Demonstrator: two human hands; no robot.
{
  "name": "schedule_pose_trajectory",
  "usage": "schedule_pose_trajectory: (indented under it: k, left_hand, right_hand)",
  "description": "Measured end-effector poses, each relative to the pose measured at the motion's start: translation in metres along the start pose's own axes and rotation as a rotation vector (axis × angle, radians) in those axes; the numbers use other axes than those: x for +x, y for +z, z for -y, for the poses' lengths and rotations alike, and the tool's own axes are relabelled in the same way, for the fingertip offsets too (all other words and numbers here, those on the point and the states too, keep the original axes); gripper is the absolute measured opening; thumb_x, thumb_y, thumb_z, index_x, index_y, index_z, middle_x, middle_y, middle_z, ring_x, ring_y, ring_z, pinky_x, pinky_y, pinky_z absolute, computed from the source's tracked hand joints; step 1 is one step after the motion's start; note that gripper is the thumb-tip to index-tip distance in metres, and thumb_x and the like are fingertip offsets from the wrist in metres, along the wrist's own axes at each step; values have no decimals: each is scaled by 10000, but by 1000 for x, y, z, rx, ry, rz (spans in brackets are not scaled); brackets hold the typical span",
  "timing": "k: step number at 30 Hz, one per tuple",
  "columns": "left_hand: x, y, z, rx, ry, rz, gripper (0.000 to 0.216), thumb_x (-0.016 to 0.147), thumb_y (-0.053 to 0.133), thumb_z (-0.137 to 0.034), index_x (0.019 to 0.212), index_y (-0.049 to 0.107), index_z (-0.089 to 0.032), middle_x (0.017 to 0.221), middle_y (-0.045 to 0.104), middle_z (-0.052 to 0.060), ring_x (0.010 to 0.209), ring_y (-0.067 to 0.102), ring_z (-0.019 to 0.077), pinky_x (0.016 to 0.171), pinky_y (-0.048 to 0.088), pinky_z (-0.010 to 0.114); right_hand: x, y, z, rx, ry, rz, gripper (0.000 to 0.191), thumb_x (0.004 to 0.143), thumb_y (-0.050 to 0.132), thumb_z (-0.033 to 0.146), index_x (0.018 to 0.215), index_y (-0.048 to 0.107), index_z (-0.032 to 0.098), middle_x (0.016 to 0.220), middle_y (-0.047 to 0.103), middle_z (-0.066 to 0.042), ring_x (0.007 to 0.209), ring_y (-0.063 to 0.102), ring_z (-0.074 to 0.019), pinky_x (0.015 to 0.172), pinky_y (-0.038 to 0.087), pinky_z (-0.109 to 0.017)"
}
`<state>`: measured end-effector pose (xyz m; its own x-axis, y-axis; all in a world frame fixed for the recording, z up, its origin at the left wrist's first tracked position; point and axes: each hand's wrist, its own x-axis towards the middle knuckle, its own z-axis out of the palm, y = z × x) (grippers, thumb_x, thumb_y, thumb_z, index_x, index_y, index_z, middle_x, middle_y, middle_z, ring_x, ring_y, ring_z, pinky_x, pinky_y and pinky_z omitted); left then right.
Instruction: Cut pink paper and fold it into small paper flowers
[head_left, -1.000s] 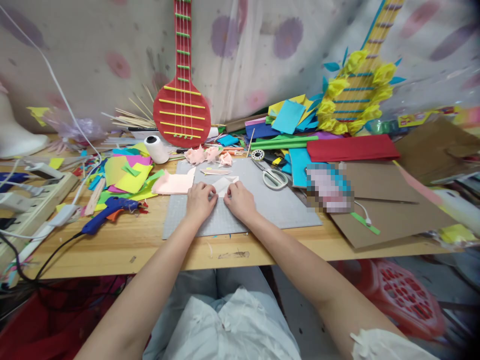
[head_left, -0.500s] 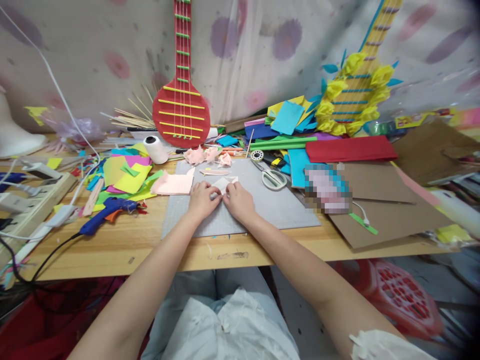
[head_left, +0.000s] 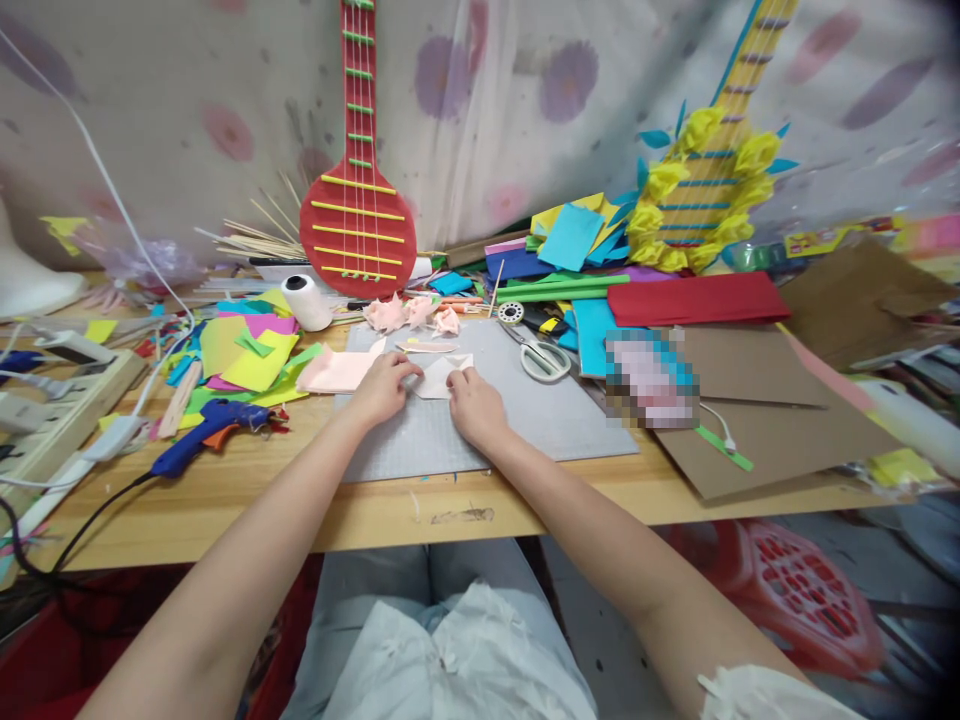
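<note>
A small pale pink paper piece (head_left: 439, 377) lies on the grey cutting mat (head_left: 525, 420) in front of me. My left hand (head_left: 381, 387) rests on the mat at the paper's left edge, fingers curled and pressed on it. My right hand (head_left: 474, 407) pinches the paper's right edge with curled fingers. A larger pale pink sheet (head_left: 335, 370) lies just left of my left hand. Pink paper flowers (head_left: 411, 313) and a thin pink strip (head_left: 430, 347) lie beyond the paper piece.
White-handled scissors (head_left: 541, 356) lie on the mat's far right. A blue glue gun (head_left: 204, 433) and coloured paper scraps (head_left: 251, 352) sit to the left, with a white thread spool (head_left: 307, 299). Brown cardboard (head_left: 780, 405) lies right. A red paper guitar (head_left: 358, 220) leans behind.
My left hand has moved left, away from my right hand, and the pink paper piece between them now shows spread wider. The camera view shifted slightly.
</note>
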<state>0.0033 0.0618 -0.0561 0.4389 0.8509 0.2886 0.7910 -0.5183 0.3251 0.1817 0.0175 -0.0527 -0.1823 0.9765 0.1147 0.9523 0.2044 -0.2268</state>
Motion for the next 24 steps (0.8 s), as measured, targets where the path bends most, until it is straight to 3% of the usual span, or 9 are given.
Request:
schedule_pose_trajectory:
  k: [4, 8, 13, 15, 24]
  left_hand:
    - [2, -4, 9, -3, 82, 28, 325, 745, 468, -140, 1026, 608, -227, 1042, 521, 56, 996, 488, 188, 905, 408, 340]
    - [5, -5, 5, 67, 161, 48, 244, 795, 454, -191, 968, 624, -220, 983, 549, 60, 970, 505, 192, 858, 432, 333]
    - [3, -5, -4, 152, 143, -27, 511, 755, 451, -98, 1253, 443, -216, 1188, 486, 92, 1111, 455, 212, 874, 435, 331]
    - [3, -6, -4, 176, 140, -20, 558, 747, 450, -80, 1280, 410, -236, 1213, 469, 91, 1111, 459, 209, 857, 444, 328]
    - [-2, -6, -6, 288, 239, -69, 237, 821, 412, -166, 911, 626, -212, 1023, 574, 84, 968, 516, 196, 778, 440, 322]
  right_hand:
    - [0, 2, -2, 5, 5, -13, 239, 850, 363, 159, 1054, 484, 196, 1040, 512, -86, 860, 534, -182, 679, 395, -280]
    - [0, 4, -4, 23, 20, -43, 233, 855, 353, 169, 1042, 489, 200, 1033, 518, -75, 841, 540, -180, 662, 391, -277]
    - [0, 5, -5, 47, 19, -47, 227, 858, 355, 172, 1035, 494, 201, 1035, 519, -74, 827, 541, -181, 658, 387, -282]
    - [0, 6, -6, 55, 13, -55, 220, 852, 371, 172, 1029, 498, 202, 1032, 521, -75, 820, 542, -180, 655, 383, -280]
    - [0, 7, -9, 215, 25, -139, 196, 861, 394, 236, 1006, 520, 199, 1028, 521, -70, 831, 540, -178, 651, 388, -274]
